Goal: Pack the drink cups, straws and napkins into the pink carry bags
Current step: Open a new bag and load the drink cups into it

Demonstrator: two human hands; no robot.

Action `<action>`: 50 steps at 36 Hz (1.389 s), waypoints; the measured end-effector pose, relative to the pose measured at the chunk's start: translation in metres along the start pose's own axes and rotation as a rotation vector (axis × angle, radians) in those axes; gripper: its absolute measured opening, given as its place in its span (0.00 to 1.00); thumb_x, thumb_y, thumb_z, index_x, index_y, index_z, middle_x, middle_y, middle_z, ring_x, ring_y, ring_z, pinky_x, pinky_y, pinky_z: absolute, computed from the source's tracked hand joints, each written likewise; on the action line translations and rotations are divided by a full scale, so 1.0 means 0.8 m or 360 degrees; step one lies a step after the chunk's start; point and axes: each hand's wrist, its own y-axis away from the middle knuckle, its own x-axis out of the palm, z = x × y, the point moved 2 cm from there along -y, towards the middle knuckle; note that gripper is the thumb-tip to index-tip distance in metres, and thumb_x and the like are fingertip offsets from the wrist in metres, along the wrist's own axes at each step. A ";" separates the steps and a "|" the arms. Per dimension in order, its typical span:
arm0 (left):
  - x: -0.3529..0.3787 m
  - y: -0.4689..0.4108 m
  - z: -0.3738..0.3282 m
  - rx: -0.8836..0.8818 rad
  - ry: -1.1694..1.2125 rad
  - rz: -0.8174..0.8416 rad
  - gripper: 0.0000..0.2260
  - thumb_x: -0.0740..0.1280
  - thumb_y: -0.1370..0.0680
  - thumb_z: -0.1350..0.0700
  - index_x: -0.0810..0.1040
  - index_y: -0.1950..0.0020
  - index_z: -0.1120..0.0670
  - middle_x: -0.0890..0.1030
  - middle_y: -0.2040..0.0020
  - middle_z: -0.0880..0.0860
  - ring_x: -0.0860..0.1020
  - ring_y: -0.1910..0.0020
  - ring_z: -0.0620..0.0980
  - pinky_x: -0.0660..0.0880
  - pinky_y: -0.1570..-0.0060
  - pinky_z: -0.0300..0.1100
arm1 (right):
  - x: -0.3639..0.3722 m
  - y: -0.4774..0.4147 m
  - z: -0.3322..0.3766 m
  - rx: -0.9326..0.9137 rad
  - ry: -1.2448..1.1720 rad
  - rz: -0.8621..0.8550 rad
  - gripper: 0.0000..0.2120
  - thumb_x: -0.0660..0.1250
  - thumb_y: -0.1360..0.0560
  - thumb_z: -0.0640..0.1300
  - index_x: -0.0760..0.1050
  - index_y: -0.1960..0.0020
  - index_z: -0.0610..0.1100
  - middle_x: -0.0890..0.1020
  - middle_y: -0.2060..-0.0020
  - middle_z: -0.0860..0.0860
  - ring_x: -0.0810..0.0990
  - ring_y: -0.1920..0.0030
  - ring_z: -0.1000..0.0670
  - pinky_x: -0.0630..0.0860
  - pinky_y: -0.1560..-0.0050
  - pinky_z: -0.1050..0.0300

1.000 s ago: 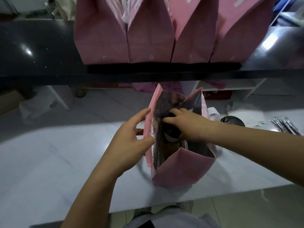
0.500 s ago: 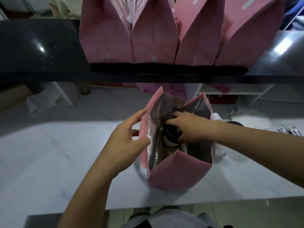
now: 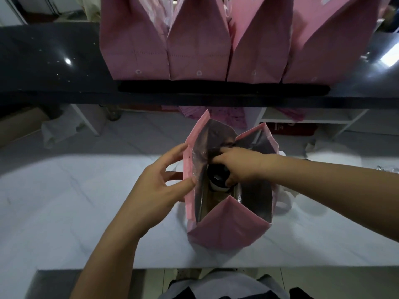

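White stone table (image 3: pixel 64 212): pale and veined, it takes up the near left and runs the full width under both arms.
Black counter (image 3: pixel 54 61): glossy and raised, it lies behind the table and spans the view.
Four pink bags (image 3: pixel 133 39): they stand upright side by side on the counter, touching each other; their tops are cut off by the frame edge.
Left hand (image 3: pixel 164 182): it is at the left wall of the open carry bag. The thumb lies over the rim on the inner side and the fingers are spread on the outside, so the wall is pinched between them.
Open carry bag (image 3: pixel 226 231): pink, upright on the table at centre, with its mouth spread wide.
Foil lining (image 3: pixel 200 160): silvery and creased, it shows on the bag's inner walls.
Drink cup (image 3: pixel 218 178): inside the bag, toward the far left part of the interior. It has a black lid and a white body just visible under it. Whether it rests on the bag floor cannot be told.
Right hand (image 3: pixel 237 165): it reaches in from the right over the bag's rim, with fingers and thumb curled down round the cup's lid, gripping it from above.
Handle (image 3: pixel 285 201): a pale loop hanging outside the bag's right wall, under the right forearm.
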 end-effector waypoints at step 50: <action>0.098 0.044 -0.054 -0.0014 -0.1322 -0.0416 0.17 0.65 0.20 0.54 0.77 0.33 0.38 0.71 0.30 0.38 0.74 0.36 0.45 0.76 0.40 0.46 | -0.024 0.196 -0.187 0.0252 -0.0428 -0.0647 0.36 0.71 0.36 0.61 0.66 0.29 0.64 0.71 0.35 0.50 0.72 0.37 0.43 0.73 0.37 0.42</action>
